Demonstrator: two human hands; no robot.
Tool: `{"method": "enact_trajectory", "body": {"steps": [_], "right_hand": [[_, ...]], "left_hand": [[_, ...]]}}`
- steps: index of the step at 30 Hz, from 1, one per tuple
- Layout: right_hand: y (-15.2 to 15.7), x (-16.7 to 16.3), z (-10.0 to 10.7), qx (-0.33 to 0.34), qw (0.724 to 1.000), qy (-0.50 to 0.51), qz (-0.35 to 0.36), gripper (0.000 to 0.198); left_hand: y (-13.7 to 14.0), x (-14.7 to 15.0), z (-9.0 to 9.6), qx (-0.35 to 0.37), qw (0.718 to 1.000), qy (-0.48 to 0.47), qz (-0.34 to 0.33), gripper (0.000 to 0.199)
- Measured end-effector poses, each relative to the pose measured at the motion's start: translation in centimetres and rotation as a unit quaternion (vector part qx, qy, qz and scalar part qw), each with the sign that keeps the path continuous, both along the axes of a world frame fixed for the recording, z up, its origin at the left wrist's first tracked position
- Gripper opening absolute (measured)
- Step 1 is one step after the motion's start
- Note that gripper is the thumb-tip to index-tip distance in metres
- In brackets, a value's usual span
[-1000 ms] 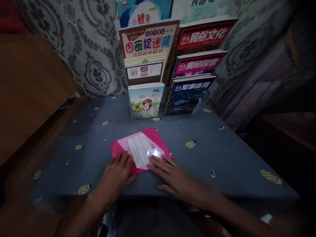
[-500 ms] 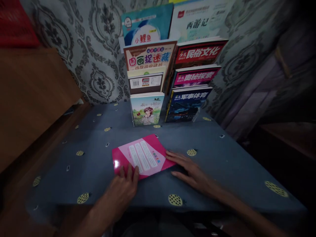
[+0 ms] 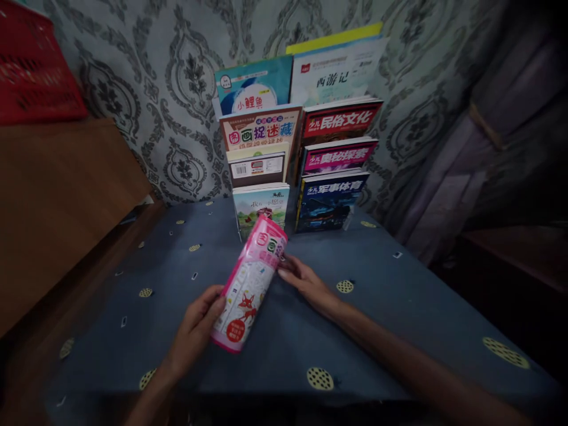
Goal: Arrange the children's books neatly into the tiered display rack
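Observation:
A pink-edged picture book (image 3: 255,284) is raised off the table and tilted, its fox cover toward me. Its cover is bent in a curve. My left hand (image 3: 200,313) grips the book's left edge, thumb on the cover and fingers behind. At the opposite edge my right hand (image 3: 306,281) has its fingers closed on the book, the fingertips partly hidden behind it. Just beyond stands a light green book with a drawn girl on its cover (image 3: 252,207), partly covered by the pink book.
Upright books stand in two tiered columns at the back, among them a dark blue book (image 3: 328,204) and a red one (image 3: 341,121). A patterned cloth (image 3: 168,349) covers the table. A brown box (image 3: 66,195) bearing a red basket (image 3: 39,71) is at left, a curtain (image 3: 452,171) at right.
The pink book lay flat, back cover up, under both hands. Now it is lifted and turned to show its front cover, with both hands holding its edges. The view has tilted upward.

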State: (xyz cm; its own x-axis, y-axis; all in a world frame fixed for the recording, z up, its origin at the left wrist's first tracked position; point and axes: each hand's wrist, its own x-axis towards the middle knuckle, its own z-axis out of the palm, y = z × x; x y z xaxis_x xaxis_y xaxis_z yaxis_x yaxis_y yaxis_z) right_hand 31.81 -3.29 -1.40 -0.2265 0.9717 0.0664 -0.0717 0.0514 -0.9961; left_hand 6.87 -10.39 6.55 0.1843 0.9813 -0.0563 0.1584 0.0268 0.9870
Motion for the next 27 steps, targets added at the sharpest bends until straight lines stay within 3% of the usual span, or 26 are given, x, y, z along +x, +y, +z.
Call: {"method": "enact_trajectory", "body": {"steps": [3,5,7,10,12,13,15,17,20,22,27], "right_hand": [[-0.1,-1.3,1.1,-0.061,0.994,0.087,0.029,0.065],[0.0,-1.6,1.6,-0.091,0.988,0.124,0.027,0.061],[0.5,-1.4,1.7,-0.1,0.987,0.123,0.011,0.057],[1.5,-0.7,0.7,-0.093,0.995,0.042,-0.003,0.053],[2.1,-0.2,0.0,-0.065,0.996,-0.056,-0.025,0.047],[2.3,0.0,-0.2,-0.041,0.991,-0.118,-0.043,0.043],[2.4,0.4,-0.1,0.007,0.966,-0.248,-0.073,0.038],[2.1,0.7,0.6,0.043,0.927,-0.363,-0.08,0.039],[1.2,0.3,2.0,0.109,0.859,-0.492,-0.089,0.036],[0.7,-0.8,2.7,0.179,0.826,-0.528,-0.078,0.033],[1.5,-6.5,1.8,0.316,0.838,-0.436,0.088,0.047]], "left_hand": [[0.0,0.4,-1.0,-0.072,0.981,-0.161,0.081,0.048],[-0.1,0.5,-2.2,-0.102,0.969,-0.198,0.106,0.05],[-0.2,0.4,-3.6,-0.139,0.97,-0.176,0.09,0.052],[-0.4,-0.5,-5.3,-0.16,0.987,-0.016,0.0,0.051],[-0.2,-1.1,-5.5,-0.094,0.983,0.155,-0.03,0.041],[0.1,-1.3,-5.2,-0.044,0.968,0.246,-0.024,0.035],[1.0,-1.4,-4.3,0.056,0.912,0.406,0.008,0.025],[2.4,-1.0,-3.3,0.125,0.861,0.493,0.02,0.019],[5.2,-0.1,-3.2,0.213,0.825,0.524,0.006,0.017],[6.9,0.2,-4.1,0.229,0.817,0.53,0.001,0.019],[8.8,-0.4,-7.4,0.246,0.824,0.51,0.007,0.029]]}}
